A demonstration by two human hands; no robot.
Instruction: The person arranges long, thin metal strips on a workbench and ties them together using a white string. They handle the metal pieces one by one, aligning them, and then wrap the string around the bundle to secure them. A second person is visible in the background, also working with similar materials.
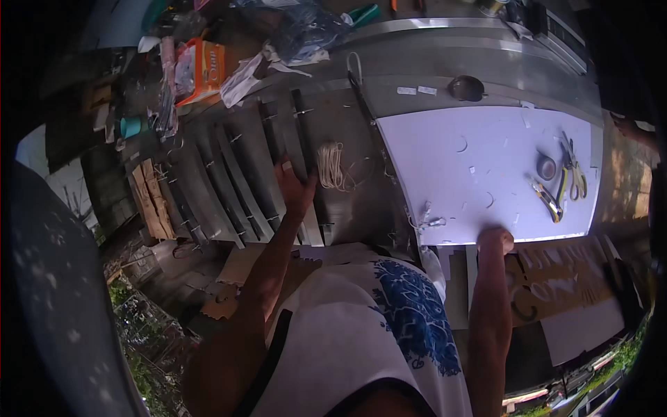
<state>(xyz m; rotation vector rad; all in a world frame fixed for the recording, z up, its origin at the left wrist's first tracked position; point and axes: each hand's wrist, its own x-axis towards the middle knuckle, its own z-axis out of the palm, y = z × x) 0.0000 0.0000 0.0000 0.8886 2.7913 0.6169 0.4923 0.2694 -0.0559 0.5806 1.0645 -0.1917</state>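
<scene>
My left hand (297, 191) rests over a row of long grey strips (240, 184), its thumb apart from its fingers. A small pale tag shows at its fingertips. To its right lies a coil of cream cord (331, 167) with a loose end. My right hand (495, 240) is closed at the near edge of a bright white board (445, 160); what its fingers hold, if anything, is hidden. Farther right on the board are yellow-and-black pliers (546, 199), scissors (576, 182) and a dark roll of tape (546, 167).
Wooden pieces (151, 198) lie left of the strips. An orange package (203, 71) and clear plastic bags (299, 31) crowd the far side. A dark round container (466, 88) stands behind the board. Below its near edge is a brown panel (556, 278) with pale cut-out shapes.
</scene>
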